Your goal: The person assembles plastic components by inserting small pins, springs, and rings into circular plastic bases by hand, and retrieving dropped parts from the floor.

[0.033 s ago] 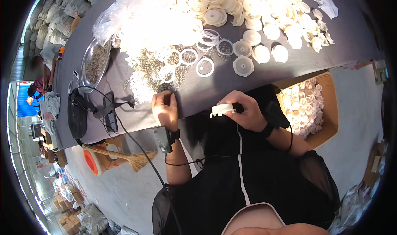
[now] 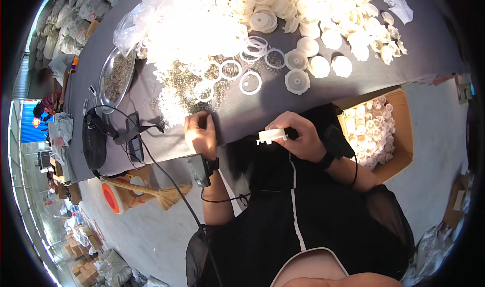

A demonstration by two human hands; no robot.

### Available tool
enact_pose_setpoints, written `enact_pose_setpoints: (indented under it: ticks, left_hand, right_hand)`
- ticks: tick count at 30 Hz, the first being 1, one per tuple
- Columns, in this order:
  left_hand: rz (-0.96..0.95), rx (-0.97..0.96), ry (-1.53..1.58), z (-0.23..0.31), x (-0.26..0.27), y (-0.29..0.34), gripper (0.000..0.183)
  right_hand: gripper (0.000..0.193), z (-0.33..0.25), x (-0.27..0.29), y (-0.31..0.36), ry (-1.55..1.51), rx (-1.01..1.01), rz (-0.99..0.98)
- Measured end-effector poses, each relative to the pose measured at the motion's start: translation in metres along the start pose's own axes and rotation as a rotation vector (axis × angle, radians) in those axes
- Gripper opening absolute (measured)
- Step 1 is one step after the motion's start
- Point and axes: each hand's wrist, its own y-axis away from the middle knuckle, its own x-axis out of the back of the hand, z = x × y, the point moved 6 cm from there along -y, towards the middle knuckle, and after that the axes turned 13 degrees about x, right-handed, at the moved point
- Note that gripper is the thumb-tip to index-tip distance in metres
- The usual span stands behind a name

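Observation:
My right hand (image 2: 302, 138) holds a white round plastic part (image 2: 271, 135) edge-on between thumb and fingers, just off the table's near edge. Small prongs stick out along the part's lower side. My left hand (image 2: 201, 134) rests at the near edge of a heap of small metal springs (image 2: 189, 87), its fingers curled and thumb bent toward them. Whatever lies between those fingertips is too small to make out. Beyond the springs are several white rings (image 2: 250, 82). Round white caps (image 2: 297, 81) stand right of the rings, in front of a large pile of similar parts (image 2: 265, 19).
An oval metal tray (image 2: 118, 80) of small parts sits at the left, near a black pouch (image 2: 94, 143) and a cable. Below the table's right side stands a cardboard box (image 2: 404, 150) filled with white parts. A straw broom (image 2: 172, 196) lies at the lower left.
My left hand has shifted very slightly to the left at the springs. The white part in my right hand is tilted a little differently.

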Motion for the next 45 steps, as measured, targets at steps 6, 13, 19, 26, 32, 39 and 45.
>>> enact_pose_setpoints:
  ticks: [6, 13, 19, 26, 32, 39, 45]
  left_hand:
    - [0.017, 0.053, -0.098, -0.009, 0.003, -0.006, 0.010]
    - [0.091, -0.157, -0.337, 0.002, 0.000, -0.010, 0.006]
    - [-0.222, -0.106, 0.382, 0.040, 0.004, 0.019, 0.009]
    - [-0.863, -0.153, 0.707, 0.092, -0.009, 0.043, 0.013]
    - [-1.068, -0.131, 0.749, 0.101, -0.005, 0.055, 0.009]
    - [-1.040, -0.022, 0.834, 0.094, -0.003, 0.063, 0.009]
    - [-1.147, -0.043, 0.862, 0.096, -0.002, 0.065, 0.011]
  right_hand:
    - [0.027, -0.007, 0.002, -0.002, 0.130, 0.167, -0.037]
    - [0.028, -0.014, -0.004, -0.005, 0.170, 0.260, -0.092]
    - [0.027, -0.010, 0.000, -0.011, 0.149, 0.146, -0.068]
    - [0.024, -0.032, 0.000, -0.025, 0.143, 0.279, -0.202]
    - [0.027, -0.033, 0.000, -0.020, 0.107, 0.338, -0.214]
    - [0.027, -0.041, -0.001, -0.015, 0.112, 0.395, -0.248]
    - [0.023, -0.044, -0.001, -0.019, 0.022, 0.267, -0.267]
